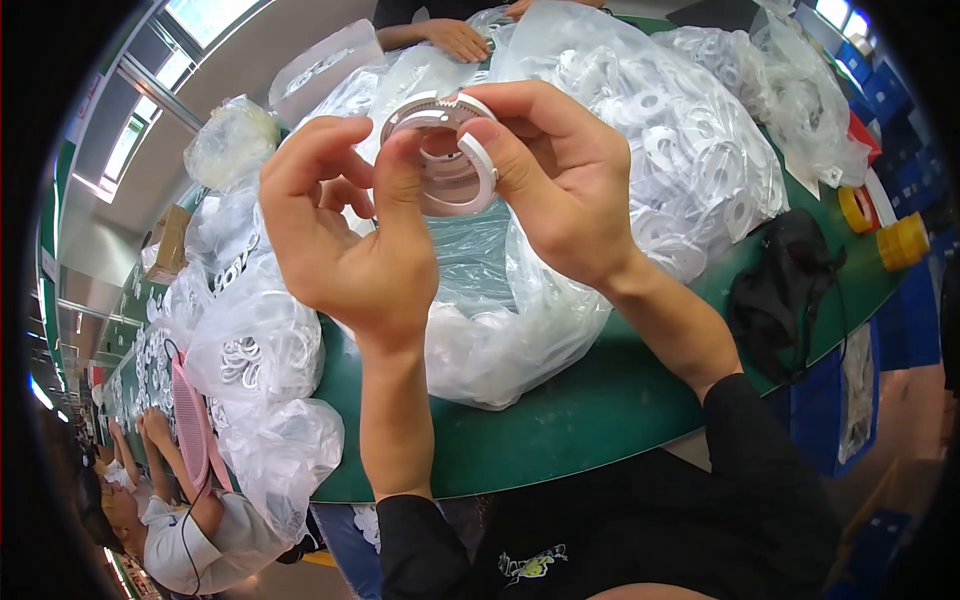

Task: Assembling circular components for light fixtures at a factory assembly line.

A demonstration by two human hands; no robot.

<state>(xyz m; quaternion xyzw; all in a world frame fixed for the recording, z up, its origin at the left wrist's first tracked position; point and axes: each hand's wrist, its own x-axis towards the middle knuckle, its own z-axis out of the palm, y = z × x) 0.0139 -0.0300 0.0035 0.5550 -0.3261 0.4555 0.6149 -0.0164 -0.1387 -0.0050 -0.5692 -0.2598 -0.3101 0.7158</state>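
Note:
Up in front of me, both hands pinch a white plastic ring (462, 208) with small teeth along its upper rim. My left hand (350, 235) grips its left side between thumb and fingers. On the other side, my right hand (570, 190) has its thumb against a curved white piece (482, 160) at the ring's right edge. Whether that piece is separate or part of the ring I cannot tell. Below the hands lies an open clear plastic bag (510, 370) on the green table (560, 440).
Large clear bags of white rings (655, 150) fill the far right, and more bags (255, 335) line the left. A black bag (785, 290) and yellow tape rolls (902, 242) lie at right. Across the table rests another person's hand (457, 38); a pink fan-shaped object (193, 420) stands left, near seated people.

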